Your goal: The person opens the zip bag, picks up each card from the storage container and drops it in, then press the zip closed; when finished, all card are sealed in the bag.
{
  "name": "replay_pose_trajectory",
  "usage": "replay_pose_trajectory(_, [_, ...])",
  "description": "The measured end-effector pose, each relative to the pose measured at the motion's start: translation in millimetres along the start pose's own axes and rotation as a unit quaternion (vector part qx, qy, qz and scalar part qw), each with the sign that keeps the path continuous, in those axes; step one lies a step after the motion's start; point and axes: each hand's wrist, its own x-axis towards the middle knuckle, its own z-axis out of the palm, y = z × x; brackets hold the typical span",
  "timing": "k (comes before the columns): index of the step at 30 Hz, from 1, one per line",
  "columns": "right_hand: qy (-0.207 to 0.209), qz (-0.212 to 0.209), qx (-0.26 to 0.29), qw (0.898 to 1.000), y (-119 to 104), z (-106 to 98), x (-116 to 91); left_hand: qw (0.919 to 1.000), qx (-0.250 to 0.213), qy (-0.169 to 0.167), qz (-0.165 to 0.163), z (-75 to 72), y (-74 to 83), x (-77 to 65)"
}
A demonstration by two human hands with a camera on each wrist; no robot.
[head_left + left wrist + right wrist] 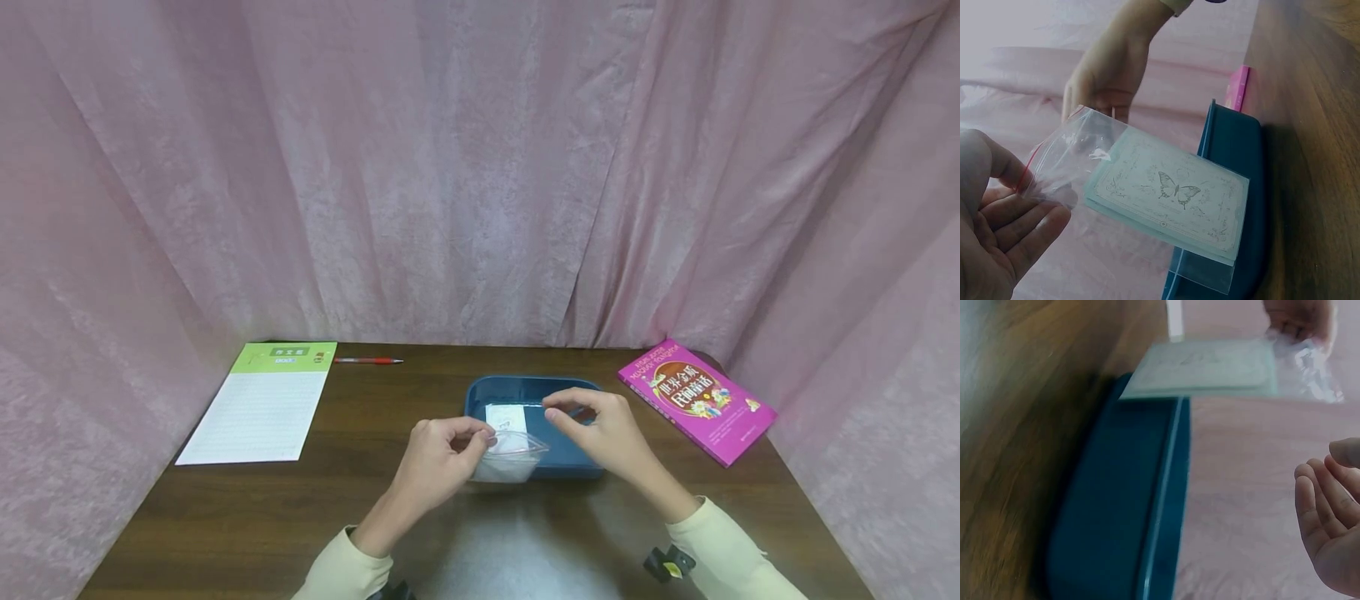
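My left hand [442, 458] pinches a clear zip bag [512, 460] by a corner of its opening, which has a red seal line. Inside the bag sits a stack of pale cards [1172, 190], the front one printed with a butterfly and a fine border. The bag hangs over the near edge of a blue tray [577, 446]. To the right of the bag, my right hand [603, 425] is held over the tray with thumb and forefinger bent toward each other and nothing visible between them. A white printed piece [504, 415] shows in the tray behind the bag.
On the left of the wooden table [247, 517] lies a green-topped writing pad [255, 408], with a red pen [367, 361] beside it. A pink book [697, 400] lies at the right. Pink curtains [450, 167] enclose the back and sides.
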Motion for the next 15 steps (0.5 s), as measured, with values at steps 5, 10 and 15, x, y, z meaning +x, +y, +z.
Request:
replay_pose_trajectory(5, [-0.027,0.021,-0.008,0.999,14,7,11,1.0,0.001,-0.001,0.001,-1.0,-0.6,-0.7])
replay_pose_trajectory(10, [-0.061,0.032,-0.019,0.997,30,17,21,1.0,0.003,-0.002,0.004,-1.4,-0.7,-1.6])
replay_pose_trajectory(15, [-0.094,0.049,-0.031,0.994,46,26,28,1.0,0.002,-0.002,0.008,-2.2,-0.2,-2.1])
